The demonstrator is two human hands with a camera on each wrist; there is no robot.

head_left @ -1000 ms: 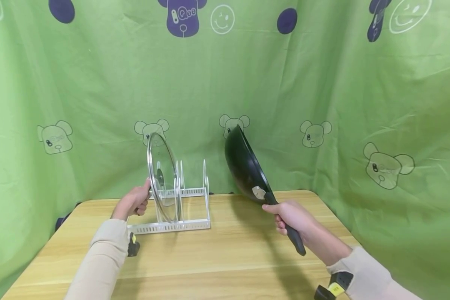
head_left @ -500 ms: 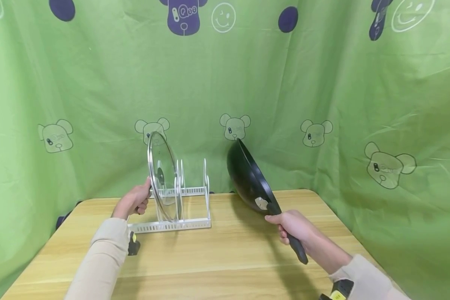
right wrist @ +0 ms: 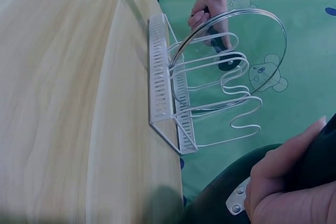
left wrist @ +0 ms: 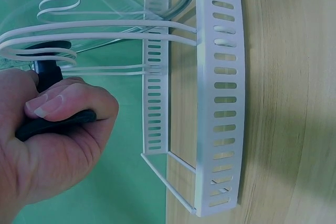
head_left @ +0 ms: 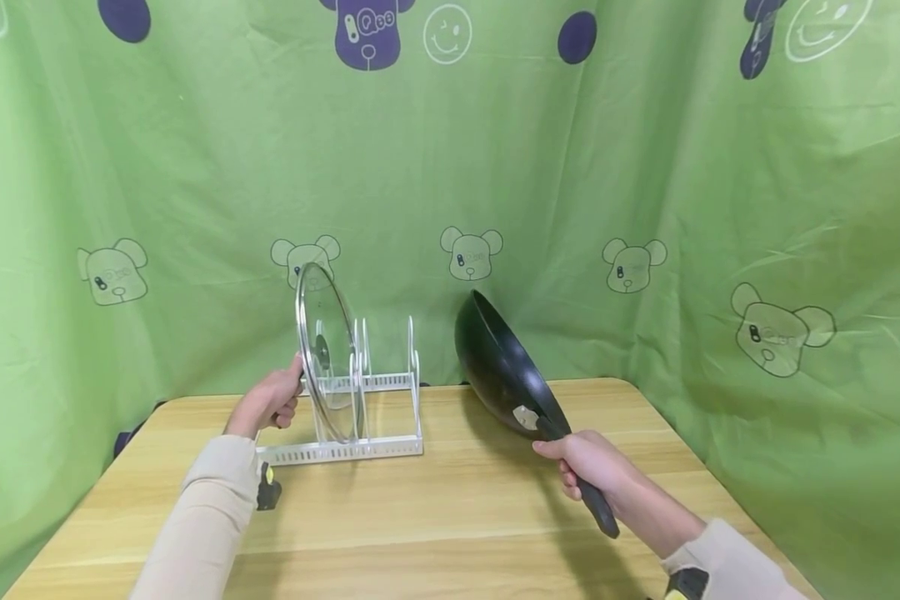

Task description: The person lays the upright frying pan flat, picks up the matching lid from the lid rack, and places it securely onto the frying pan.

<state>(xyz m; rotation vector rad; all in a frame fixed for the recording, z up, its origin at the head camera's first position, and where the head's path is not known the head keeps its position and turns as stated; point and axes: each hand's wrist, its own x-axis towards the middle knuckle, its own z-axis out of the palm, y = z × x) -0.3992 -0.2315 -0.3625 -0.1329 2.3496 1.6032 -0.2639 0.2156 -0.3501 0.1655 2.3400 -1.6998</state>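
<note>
A glass pot lid [head_left: 330, 350] with a metal rim stands on edge among the wires of a white rack [head_left: 345, 451]. My left hand [head_left: 270, 400] grips the lid's black handle; in the left wrist view the fingers curl round that handle [left wrist: 79, 121]. On the right side of the table, my right hand [head_left: 588, 467] holds a dark wok [head_left: 498, 358] by its long black handle [head_left: 598, 508]. The wok is tilted, its open side turned to the right and its underside toward the rack. A metal bracket [right wrist: 239, 198] joins handle and bowl.
The rack sits at the left back of the wooden table [head_left: 390, 517], with upright wire dividers [head_left: 412, 367] right of the lid. A green curtain [head_left: 540, 167] with bear prints hangs behind the table and along both sides.
My right hand has lowered the wok toward the table and slightly right, with its tilt increasing. The left hand and the lid have stayed in place.
</note>
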